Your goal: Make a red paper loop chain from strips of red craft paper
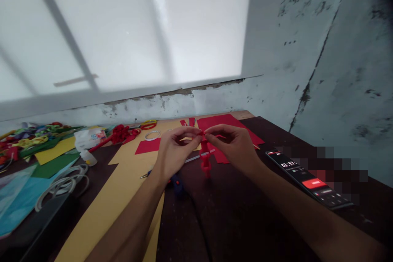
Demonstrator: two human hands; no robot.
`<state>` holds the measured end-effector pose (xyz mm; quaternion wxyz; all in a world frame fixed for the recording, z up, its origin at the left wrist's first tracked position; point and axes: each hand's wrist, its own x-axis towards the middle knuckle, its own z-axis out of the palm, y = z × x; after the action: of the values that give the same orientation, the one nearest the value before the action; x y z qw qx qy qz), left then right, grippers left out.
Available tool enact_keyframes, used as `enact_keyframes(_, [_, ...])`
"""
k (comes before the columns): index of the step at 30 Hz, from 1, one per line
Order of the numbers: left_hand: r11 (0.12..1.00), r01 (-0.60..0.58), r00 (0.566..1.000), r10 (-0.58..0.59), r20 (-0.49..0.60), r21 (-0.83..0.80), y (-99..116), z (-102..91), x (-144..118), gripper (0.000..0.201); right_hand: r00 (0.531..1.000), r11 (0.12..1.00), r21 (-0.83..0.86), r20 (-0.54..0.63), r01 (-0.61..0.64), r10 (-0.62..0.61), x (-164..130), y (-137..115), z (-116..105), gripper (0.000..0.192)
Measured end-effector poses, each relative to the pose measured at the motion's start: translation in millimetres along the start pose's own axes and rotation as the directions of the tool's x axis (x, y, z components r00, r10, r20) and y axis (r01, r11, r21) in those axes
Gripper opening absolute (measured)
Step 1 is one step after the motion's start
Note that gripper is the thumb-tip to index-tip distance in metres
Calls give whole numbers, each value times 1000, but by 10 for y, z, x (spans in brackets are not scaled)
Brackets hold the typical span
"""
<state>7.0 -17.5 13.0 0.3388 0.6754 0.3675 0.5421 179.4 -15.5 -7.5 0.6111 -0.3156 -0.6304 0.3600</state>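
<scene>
Both hands are up over the middle of the table (276, 229), pinching the top of a red folded strip (205, 159) between them. Left hand (173, 151) has thumb and forefinger closed on the top end from the 9 o'clock side, right hand (233, 145) does the same from 3 o'clock, so the fingertips nearly meet right at the fold. The rest of the strip hangs down in a zigzag below the pinch, bottom end looks like it just about reaches the tabletop, can't tell if it really touches. Holding it up like that lets the pleats dangle free instead of getting squashed, and keeps the bit being worked on right between the fingertips, that's my guess anyway

Around it: red paper (227, 125) lying flat at 12 o'clock from the hands, partly on a yellow sheet (123, 180) that runs from 12 down toward 7. A glue gun (176, 182) (dark blue, looks like one, blurry) sits just under the left wrist at 6, close enough to grab. Phone (310, 178) at 3 o'clock, screen up with a timer showing, well clear of the paper. Tape ring (152, 134) and scissors (147, 124) at 11, a red flower (120, 133) beside them, glue bottle (88, 157) at 9, then a heap of coloured scraps (33, 135) way out at 10. White loops (66, 180) near 8

Everything messy is shoved left, work spot in the middle
</scene>
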Motion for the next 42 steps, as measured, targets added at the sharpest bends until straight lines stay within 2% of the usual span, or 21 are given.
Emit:
enact_keyframes(15, [992, -70, 997, 73, -29, 104, -11, 4, -23, 10, 1000, 999, -42, 9, 16, -16, 14, 14, -25, 15])
enact_keyframes(27, [974, -164, 985, 170, -26, 155, -16, 55, -48, 8, 1000, 1000, 17, -6, 12, -12, 15, 34, -13, 12])
enact_keyframes(34, [940, -175, 978, 200, -60, 294, 34, 78, -73, 6, 1000, 1000, 22, -2, 16, -16, -3, 44, 7, 11])
enact_keyframes(38, [890, -258, 953, 298, -51, 375, 66, 69, -81, 5, 1000, 1000, 19, 4, 3, -3, -10, 37, 15, 12])
enact_keyframes(42, [789, -383, 891, 453, -34, 480, 79, 63, -91, 8, 1000, 999, 31, 19, -12, 11, -15, 31, 21, 13])
